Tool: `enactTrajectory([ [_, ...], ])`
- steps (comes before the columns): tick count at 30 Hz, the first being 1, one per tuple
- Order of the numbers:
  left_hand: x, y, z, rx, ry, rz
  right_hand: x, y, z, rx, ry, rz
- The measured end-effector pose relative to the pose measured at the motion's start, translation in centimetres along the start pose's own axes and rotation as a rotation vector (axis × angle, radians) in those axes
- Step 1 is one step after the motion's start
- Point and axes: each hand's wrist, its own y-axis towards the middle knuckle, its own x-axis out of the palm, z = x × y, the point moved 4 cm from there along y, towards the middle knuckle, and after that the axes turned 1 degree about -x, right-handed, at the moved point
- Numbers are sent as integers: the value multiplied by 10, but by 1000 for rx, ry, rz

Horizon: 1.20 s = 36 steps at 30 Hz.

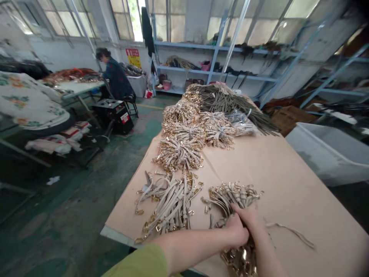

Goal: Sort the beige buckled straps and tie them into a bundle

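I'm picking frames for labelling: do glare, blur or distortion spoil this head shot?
Head view: daylight blows out the windows at the top; the wide lens bends the shelving and the table edges; the left hand, the right hand and the strap bundle beneath them look slightly soft; light on the table is even, without hard shadows.

One left hand [236, 231], one right hand [250, 216], one co-worker [117, 79].

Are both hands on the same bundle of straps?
Yes, the left hand and right hand grip one bundle together.
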Motion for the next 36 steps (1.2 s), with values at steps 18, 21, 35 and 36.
enactTrajectory([
  [18,-213,-123,-117,-170,821,410,-3,-36,14,-43,-232,99],
  [21,-219,-132,-118,-194,434,465,-5,-51,12,-70,-245,167],
  [35,-192,-157,-71,-124,-381,188,-9,-156,-71,-488,521,43],
  [36,-187,-158,-66,-91,-310,192,9,-176,-88,-449,726,-211],
])
